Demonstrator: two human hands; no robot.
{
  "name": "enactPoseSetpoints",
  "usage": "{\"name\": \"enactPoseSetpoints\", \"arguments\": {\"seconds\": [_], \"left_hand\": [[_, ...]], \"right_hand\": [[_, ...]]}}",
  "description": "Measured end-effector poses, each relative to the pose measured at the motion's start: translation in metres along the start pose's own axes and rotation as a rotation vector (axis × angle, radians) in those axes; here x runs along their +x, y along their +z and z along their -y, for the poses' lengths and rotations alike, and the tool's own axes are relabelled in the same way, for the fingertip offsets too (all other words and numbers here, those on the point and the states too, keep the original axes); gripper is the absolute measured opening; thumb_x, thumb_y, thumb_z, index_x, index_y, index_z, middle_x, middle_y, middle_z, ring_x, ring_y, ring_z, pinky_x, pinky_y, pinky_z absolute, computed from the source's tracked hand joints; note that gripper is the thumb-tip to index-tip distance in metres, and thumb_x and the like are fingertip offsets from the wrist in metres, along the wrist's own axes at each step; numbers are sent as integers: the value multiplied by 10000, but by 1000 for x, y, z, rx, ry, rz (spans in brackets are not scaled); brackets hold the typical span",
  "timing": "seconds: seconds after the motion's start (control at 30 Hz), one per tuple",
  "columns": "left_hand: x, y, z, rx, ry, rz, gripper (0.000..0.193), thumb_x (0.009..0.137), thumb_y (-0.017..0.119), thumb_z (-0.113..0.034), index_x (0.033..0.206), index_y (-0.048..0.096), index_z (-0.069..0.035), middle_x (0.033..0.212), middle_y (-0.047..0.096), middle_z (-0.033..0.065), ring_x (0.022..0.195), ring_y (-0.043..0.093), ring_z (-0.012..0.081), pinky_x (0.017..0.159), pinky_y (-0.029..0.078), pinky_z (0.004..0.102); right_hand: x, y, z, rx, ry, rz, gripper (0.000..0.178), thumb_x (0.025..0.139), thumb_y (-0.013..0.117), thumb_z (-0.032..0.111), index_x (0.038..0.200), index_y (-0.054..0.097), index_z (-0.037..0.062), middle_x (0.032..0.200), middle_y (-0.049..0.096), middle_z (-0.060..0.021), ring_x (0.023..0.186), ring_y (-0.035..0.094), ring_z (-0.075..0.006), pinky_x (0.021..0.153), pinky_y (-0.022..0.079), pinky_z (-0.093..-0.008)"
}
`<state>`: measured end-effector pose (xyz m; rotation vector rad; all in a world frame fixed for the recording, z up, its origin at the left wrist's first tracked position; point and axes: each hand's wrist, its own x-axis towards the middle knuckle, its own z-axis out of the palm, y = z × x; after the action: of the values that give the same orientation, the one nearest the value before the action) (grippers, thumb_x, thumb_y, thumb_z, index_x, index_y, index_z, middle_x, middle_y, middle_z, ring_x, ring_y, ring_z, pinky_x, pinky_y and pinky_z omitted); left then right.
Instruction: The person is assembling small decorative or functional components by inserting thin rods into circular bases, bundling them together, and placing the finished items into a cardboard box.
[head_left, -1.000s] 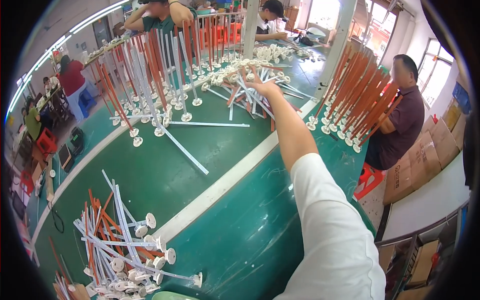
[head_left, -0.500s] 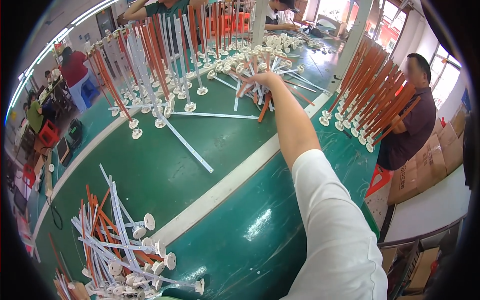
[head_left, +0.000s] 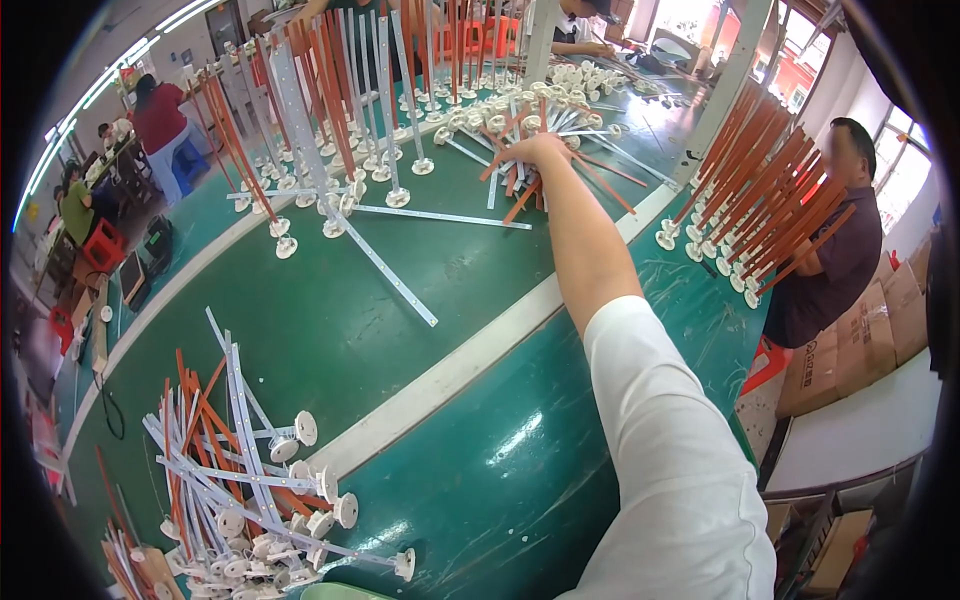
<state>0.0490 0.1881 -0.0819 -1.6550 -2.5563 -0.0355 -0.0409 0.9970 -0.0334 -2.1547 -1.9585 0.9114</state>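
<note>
My right hand [head_left: 537, 152] stretches far forward over a heap of LED strips [head_left: 522, 208] with round white bases. Its thumb side is spread to the left; the other fingertips are partly hidden among the strips. It looks open, and I cannot make out anything gripped. Orange and white strips fan out beneath and around the hand. Beyond it, white round bases [head_left: 570, 92] lie piled together. My left hand is not in view.
Strips stand upright on bases at the back left [head_left: 397, 120] and on the right [head_left: 770, 190]. Another tangled heap [head_left: 235, 450] lies near left. Two loose strips [head_left: 385, 265] cross the green table [head_left: 330, 310]. A pale ridge [head_left: 450, 375] divides the tabletop. A person [head_left: 845, 230] sits at right.
The whole view has shifted slightly, so the table things appear a little further right and the far ones lower. My right hand stays over the same heap.
</note>
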Motion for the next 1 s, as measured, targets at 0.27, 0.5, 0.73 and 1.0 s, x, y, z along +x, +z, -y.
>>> {"name": "enactPoseSetpoints", "arguments": {"seconds": [0.27, 0.5, 0.73, 1.0], "left_hand": [[16, -13, 1, 36, 59, -2, 338, 918, 477, -232, 1207, 642, -177, 1308, 534, 81, 1150, 559, 258, 795, 508, 373], [15, -5, -1, -24, 68, -134, 329, 924, 466, -228, 1154, 677, -125, 1253, 572, 109, 1178, 546, 358, 843, 490, 460], [27, -27, -4, -125, 57, 7, 350, 917, 461, -228, 1170, 664, -96, 1250, 571, 125, 1191, 541, 355, 886, 455, 484], [26, -30, -1, -176, 95, 25, 379, 923, 450, -251, 1228, 609, -92, 1354, 502, 181, 1239, 503, 386, 890, 417, 513]], "right_hand": [[-30, 4, -11, 88, -37, -263, 1119, 551, 845, 404, 1389, 266, -60, 1280, 557, -172, 1150, 595, -269, 908, 523, -356], [-26, -11, -13, 71, -120, -295, 1025, 568, 798, 414, 1350, 364, -85, 1297, 556, -193, 1183, 573, -290, 943, 495, -351], [-43, -41, -17, 42, -197, -278, 479, 514, 809, 424, 865, 748, 104, 1014, 678, -80, 895, 669, -208, 777, 541, -307], [-77, -29, -36, -224, -193, -177, 721, 608, 779, 452, 1238, 627, 137, 1263, 611, -98, 1170, 591, -264, 960, 486, -361]]}}
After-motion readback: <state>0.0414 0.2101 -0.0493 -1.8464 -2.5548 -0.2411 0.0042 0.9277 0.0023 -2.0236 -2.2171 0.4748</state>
